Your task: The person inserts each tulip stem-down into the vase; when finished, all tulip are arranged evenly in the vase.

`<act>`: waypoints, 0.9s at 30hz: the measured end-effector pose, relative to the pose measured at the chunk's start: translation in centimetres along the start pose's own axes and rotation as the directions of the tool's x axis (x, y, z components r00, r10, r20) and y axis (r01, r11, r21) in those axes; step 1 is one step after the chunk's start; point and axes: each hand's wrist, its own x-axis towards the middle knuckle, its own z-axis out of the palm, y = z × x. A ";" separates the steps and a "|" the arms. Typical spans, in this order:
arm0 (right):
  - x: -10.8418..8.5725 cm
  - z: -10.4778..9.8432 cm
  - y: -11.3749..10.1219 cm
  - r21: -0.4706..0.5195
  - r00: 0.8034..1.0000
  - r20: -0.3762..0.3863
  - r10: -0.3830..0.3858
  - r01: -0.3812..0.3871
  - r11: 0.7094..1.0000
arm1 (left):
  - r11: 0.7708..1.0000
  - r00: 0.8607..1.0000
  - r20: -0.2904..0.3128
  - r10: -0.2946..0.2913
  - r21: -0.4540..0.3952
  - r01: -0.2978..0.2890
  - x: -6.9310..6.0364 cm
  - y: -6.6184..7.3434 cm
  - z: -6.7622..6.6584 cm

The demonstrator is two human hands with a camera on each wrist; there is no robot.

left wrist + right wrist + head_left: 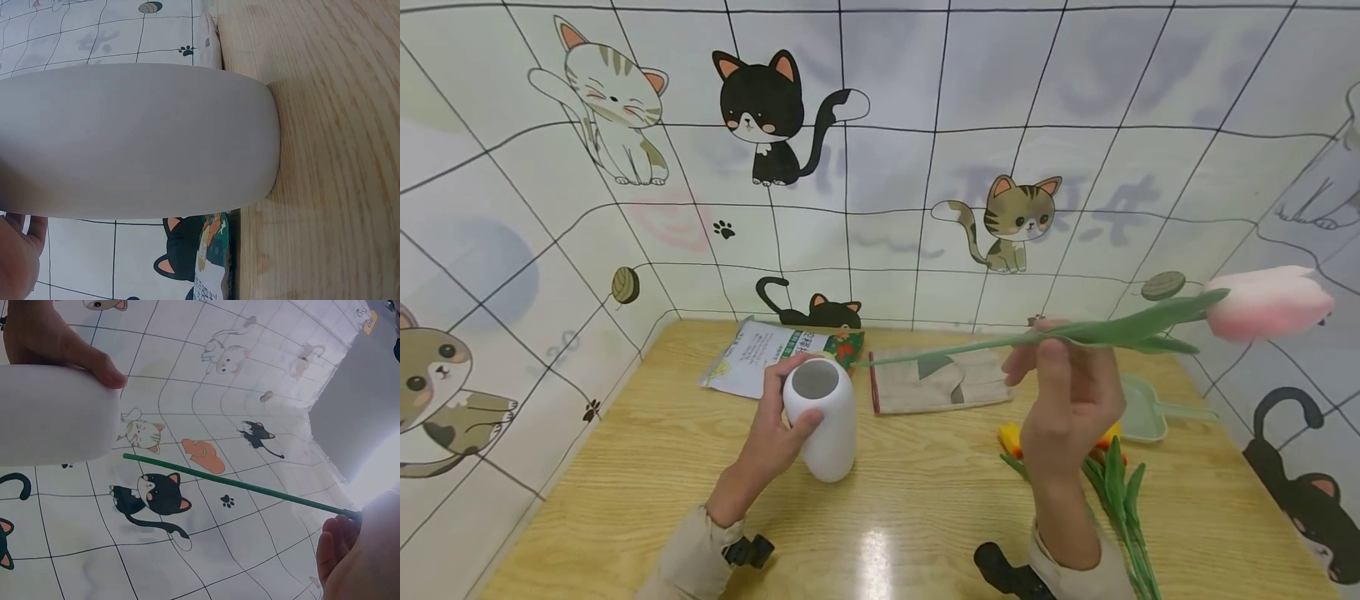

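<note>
A white vase (833, 433) stands upright on the wooden table, its round mouth facing up. My left hand (785, 421) grips it near the top, thumb on the front; in the left wrist view the vase (144, 140) fills much of the picture. My right hand (1071, 408) pinches the green stem of a pink tulip (1262, 304) above the table. The flower head points right and the stem's tip points left toward the vase. In the right wrist view the stem (237, 484) ends a little beside the vase rim (112, 425), outside it.
Behind the vase lies a printed packet (748, 358), with a folded beige cloth (940, 385) to its right. Orange-yellow tulips with green leaves (1116, 492) lie at the right, near a pale green dustpan-like item (1141, 408). A cat-patterned sheet (887, 167) surrounds the table.
</note>
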 end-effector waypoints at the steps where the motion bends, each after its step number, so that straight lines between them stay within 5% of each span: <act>1: -0.1 0.0 0.0 0.008 1.000 0.002 0.005 -0.005 1.000 | 1.000 1.000 -0.002 -0.004 0.000 0.004 0.0 0.0 0.0; 15: -1.7 0.9 0.8 -0.013 0.985 0.175 0.008 -0.006 1.000 | 1.000 1.000 -0.010 0.016 0.018 -0.016 0.0 0.0 0.1; 27: -2.5 0.8 1.5 -0.227 0.937 0.343 0.060 0.021 0.974 | 1.000 1.000 -0.019 -0.010 -0.005 0.010 0.0 0.2 0.3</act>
